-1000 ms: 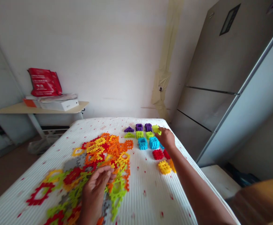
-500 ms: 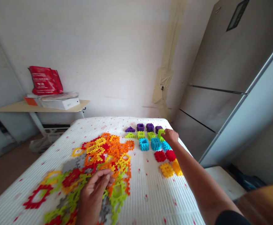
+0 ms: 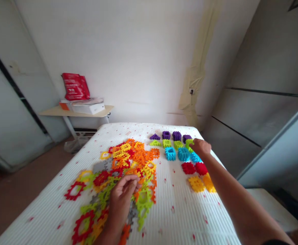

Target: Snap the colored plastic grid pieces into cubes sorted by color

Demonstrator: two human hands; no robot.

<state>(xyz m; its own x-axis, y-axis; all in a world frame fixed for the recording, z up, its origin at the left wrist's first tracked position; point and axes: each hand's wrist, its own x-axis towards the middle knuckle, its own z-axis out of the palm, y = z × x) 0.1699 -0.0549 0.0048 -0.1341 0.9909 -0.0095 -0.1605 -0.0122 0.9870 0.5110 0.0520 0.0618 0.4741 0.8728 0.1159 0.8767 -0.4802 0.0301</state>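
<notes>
white wall and a tall steel-grey fridge [image 3: 263, 68] closed off the far side of the room, and a ribbed white mattress [image 3: 179, 217] flecked with red filled the space below them. my right hand [image 3: 200, 147] was out toward the far end of the mattress, its fingers bunched together against a lime-green block [image 3: 189, 144], though i could not tell whether they gripped it. a purple block [image 3: 187, 138] sat just beside that one, at the end of a short row of purple shapes. more rows lay nearby: lime, then cyan cubes [image 3: 183, 154], red blocks [image 3: 188, 167], and yellow and orange blocks [image 3: 196, 183]. my left hand [image 3: 120, 200] was nearer me, its fingers curled together on a sprawl of flat interlocking plastic pieces [image 3: 132, 158] in orange, yellow, red, lime and grey; i could not tell if it held one. past the mattress, a pale side table [image 3: 74, 111] carried a white box [image 3: 89, 109] and a red bag [image 3: 75, 86].
</notes>
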